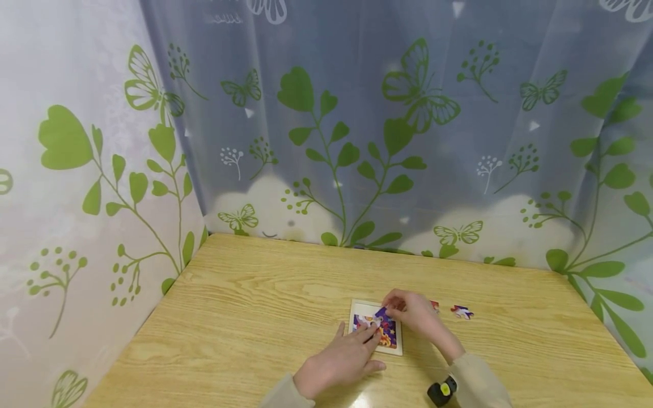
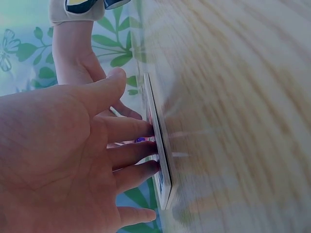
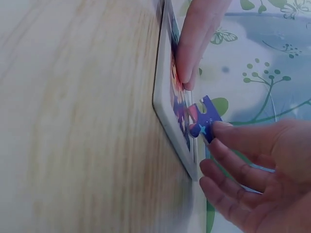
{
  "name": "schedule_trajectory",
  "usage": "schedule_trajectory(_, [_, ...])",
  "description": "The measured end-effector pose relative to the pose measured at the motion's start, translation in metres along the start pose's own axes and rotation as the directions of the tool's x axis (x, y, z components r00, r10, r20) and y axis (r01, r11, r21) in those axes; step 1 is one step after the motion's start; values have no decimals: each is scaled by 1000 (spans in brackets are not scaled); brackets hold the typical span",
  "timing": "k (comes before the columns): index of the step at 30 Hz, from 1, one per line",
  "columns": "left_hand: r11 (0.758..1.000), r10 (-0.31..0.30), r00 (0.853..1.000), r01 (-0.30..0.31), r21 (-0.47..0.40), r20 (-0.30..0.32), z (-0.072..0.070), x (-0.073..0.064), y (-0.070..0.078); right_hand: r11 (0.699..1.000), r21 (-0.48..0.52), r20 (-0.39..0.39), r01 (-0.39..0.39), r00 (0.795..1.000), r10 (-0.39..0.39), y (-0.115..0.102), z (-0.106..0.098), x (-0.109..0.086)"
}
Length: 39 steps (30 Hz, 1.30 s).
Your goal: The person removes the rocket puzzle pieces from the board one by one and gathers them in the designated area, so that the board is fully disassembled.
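A shallow puzzle tray with a pale frame lies on the table, partly filled with colourful jigsaw pieces. Between thumb and forefinger, my right hand pinches a purple jigsaw piece with a light blue star, tilted over the tray's far part. My left hand rests its nearly straight fingertips on the pieces in the tray, as the left wrist view shows with its palm alongside. Part of the picture is hidden under both hands.
A loose jigsaw piece lies on the wooden table to the right of the tray. Another red piece is partly hidden behind my right hand. A patterned curtain stands along the table's back edge. A black device sits at my right wrist.
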<state>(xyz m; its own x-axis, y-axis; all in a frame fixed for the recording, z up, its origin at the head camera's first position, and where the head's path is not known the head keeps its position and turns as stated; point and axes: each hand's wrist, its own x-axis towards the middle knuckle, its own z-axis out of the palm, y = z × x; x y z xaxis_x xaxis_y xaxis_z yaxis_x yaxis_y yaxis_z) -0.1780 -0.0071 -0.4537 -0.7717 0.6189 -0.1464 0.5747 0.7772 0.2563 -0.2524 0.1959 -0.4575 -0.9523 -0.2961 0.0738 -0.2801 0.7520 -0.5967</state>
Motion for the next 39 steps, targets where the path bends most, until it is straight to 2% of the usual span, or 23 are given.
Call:
schedule_trajectory(3, [1000,-1,1000,1,1,0,0,0,0,999,46,-38,-12,999,14,3,-1,-2])
schedule_trajectory(6, [1000,-3,1000,3,2,-4,1,0,0,989,145,-72,-37,996,48,7,-3,-3])
schedule_trajectory(8, [1000,-3,1000,3,2,-5,1,0,0,971,234,-93,-56,993,80,9,-5,-4])
schedule_trajectory(11, [1000,-2,1000,2,3,-9,1,0,0,927,367,-112,-78,986,127,14,-8,-5])
schedule_trajectory(14, [1000,0,1000,0,6,-15,2,-1,0,897,434,-129,-85,979,155,20,-11,-7])
schedule_trajectory(16, [1000,2,1000,-2,10,-17,2,-1,1,889,449,-133,-92,977,168,23,-14,-8])
schedule_trajectory(24, [1000,11,1000,-11,-5,-9,0,-1,1,889,434,-140,-144,964,224,37,-26,-18])
schedule_trajectory(39, [999,16,1000,-16,-32,-15,-1,-3,1,858,498,-180,-128,952,246,70,-61,-41])
